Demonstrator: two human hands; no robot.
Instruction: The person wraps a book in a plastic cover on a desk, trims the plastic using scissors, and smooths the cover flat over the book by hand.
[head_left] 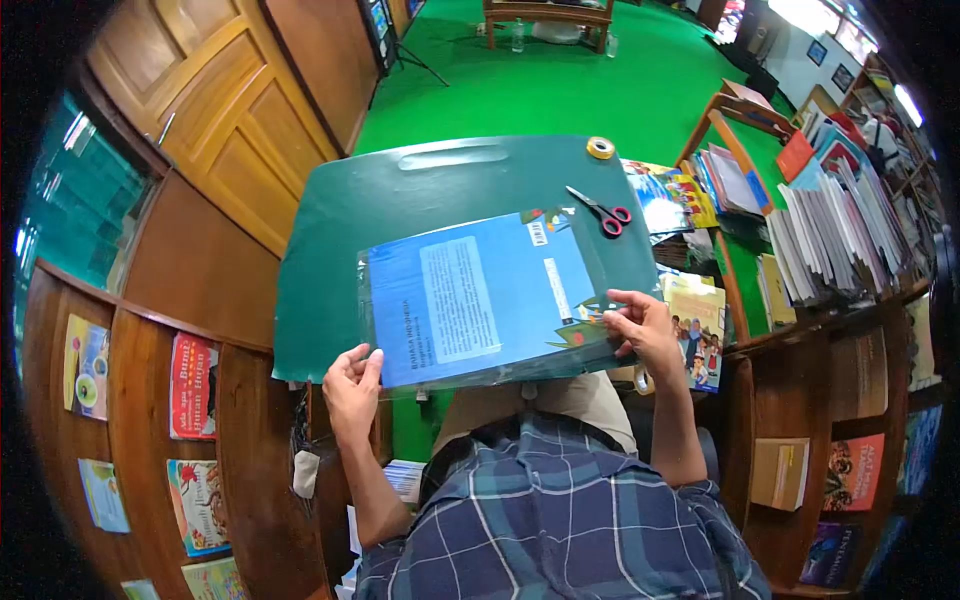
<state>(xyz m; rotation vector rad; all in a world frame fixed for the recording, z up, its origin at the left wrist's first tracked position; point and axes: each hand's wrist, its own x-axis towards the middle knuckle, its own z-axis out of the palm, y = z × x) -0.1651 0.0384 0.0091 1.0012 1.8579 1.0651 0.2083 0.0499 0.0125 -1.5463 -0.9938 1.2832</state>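
Note:
A blue book [520, 300] lies back cover up on the green table [330, 220], with clear plastic sticking out around its edges. My left hand [352, 392] is at the book's lower left corner, thumb and fingers closed on the plastic edge. At the lower right corner my right hand [643, 335] has its thumb and forefinger slightly apart beside the book's edge. Beyond the book's upper right corner lie scissors [603, 213] with dark red handles, their blades partly open. A roll of yellow tape [600, 148] rests at the table's far right corner.
Books and magazines [665, 200] are stacked right of the table, near a wooden rack of papers [830, 225]. Wooden shelves [135, 420] with displayed books stand on both sides. A wooden door [230, 110] is at the left, and a bench [548, 12] stands far ahead on green floor.

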